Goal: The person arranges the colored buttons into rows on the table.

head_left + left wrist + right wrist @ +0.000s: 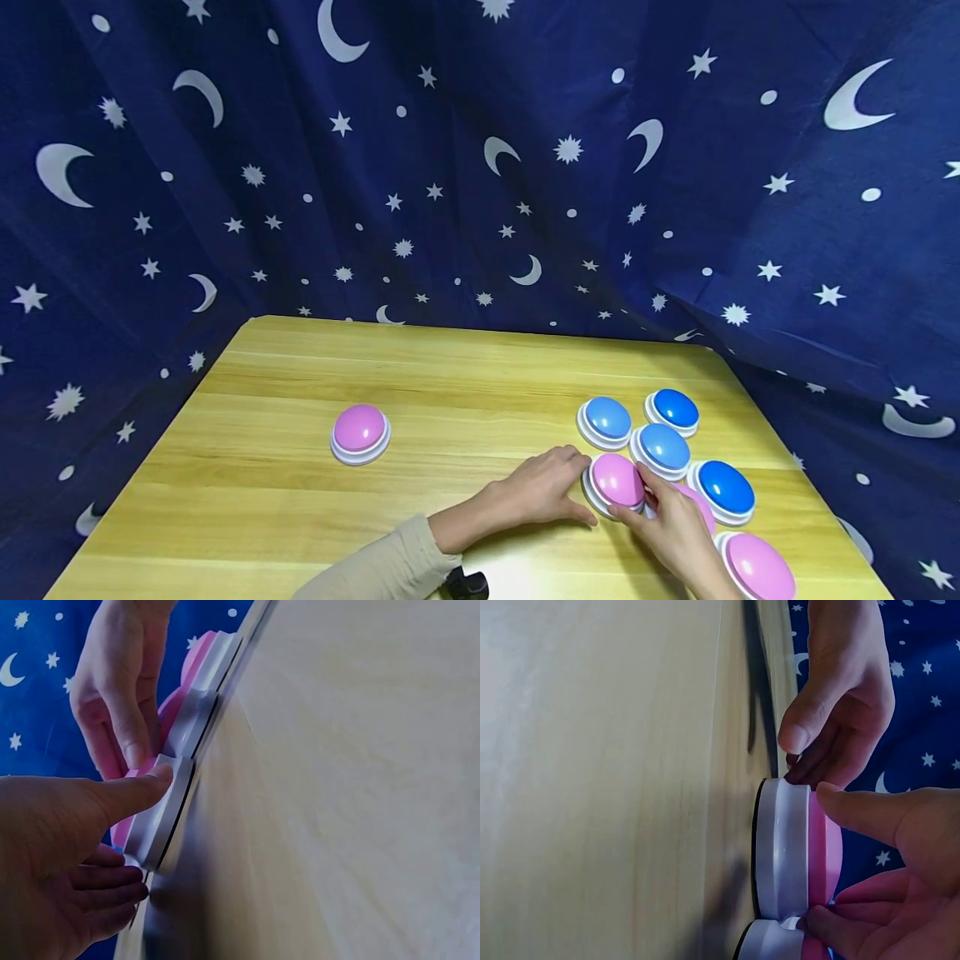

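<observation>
A pink domed push button (618,478) with a white round base lies on the wooden table, between both hands. My right hand (672,527) grips it from the right, thumb near its front edge and fingers on the far side; the right wrist view shows the thumb at the edge of the dome (823,851). At the button's left side is my left hand (542,490), thumb and fingers spread loosely about the white base (166,814). Another pink button (696,505), partly hidden by my right hand, sits right beside the gripped one.
Two light blue buttons (663,447) and two darker blue ones (726,487) stand grouped behind and to the right. One more pink button (759,567) is at the front right. A lone pink button (359,428) sits on the left part of the table (247,500). A starry curtain (450,167) hangs behind.
</observation>
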`<state>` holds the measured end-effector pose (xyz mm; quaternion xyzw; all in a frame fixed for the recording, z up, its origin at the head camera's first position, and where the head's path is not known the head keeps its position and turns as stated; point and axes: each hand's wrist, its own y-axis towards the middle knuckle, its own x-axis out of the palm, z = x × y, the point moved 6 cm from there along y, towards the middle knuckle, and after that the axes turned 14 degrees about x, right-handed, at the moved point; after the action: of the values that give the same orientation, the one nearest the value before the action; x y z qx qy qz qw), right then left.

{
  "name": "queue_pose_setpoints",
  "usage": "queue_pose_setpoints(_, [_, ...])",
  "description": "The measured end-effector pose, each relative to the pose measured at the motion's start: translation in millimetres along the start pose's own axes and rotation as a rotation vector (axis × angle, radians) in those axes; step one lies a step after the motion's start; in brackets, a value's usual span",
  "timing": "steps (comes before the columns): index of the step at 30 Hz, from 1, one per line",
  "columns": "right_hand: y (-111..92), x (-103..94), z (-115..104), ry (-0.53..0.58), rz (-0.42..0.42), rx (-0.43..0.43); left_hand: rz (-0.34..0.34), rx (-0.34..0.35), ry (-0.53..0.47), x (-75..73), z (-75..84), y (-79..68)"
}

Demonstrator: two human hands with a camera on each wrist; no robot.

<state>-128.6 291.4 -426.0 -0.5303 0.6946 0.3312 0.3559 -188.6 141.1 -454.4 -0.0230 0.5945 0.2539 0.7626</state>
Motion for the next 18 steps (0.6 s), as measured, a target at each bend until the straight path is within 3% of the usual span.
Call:
queue_pose_setpoints(6, [1.9, 3.0, -0.3, -0.039, -0.053, 0.034, -0.001, 0.019, 0.037, 2.4, 1.2, 4.6])
queue_pose_setpoints(18, [-1.5, 3.6, -3.3, -0.066, 0.027, -0.063, 0.009, 0.01, 0.09, 7.4, -2.7, 16.0])
